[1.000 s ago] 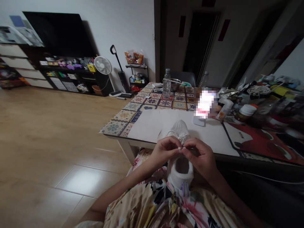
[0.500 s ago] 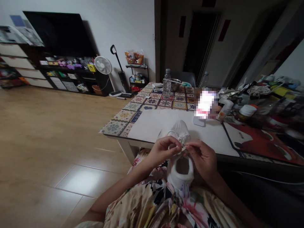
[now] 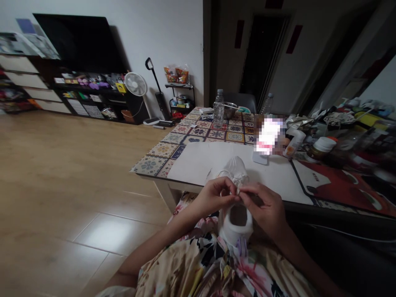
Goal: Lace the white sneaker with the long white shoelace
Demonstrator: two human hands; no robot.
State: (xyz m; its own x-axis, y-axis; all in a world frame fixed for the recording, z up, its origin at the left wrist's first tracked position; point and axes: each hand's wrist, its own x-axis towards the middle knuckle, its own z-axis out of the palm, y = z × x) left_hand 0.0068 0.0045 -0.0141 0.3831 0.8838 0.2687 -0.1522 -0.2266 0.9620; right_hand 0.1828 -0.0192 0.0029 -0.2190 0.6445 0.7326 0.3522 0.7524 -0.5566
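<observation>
- white cloth piece [image 3: 232, 170]: soft, matt, gathered into small creases
- printed garment [image 3: 198, 264]: thin woven cloth, matt, lightly wrinkled
- sheet of white paper [image 3: 213, 159]: smooth, matt
- table [image 3: 157, 165]: tiled-pattern top, smooth, with a slight sheen
- water bottle [image 3: 218, 109]: clear, glossy plastic
- bowl [image 3: 230, 110]: metal, with a soft shine
- fan [image 3: 135, 84]: white, smooth plastic
- floor [image 3: 62, 194]: wood-look boards, smooth and glossy, with a bright patch of glare
- television [image 3: 76, 43]: black, smooth screen
</observation>
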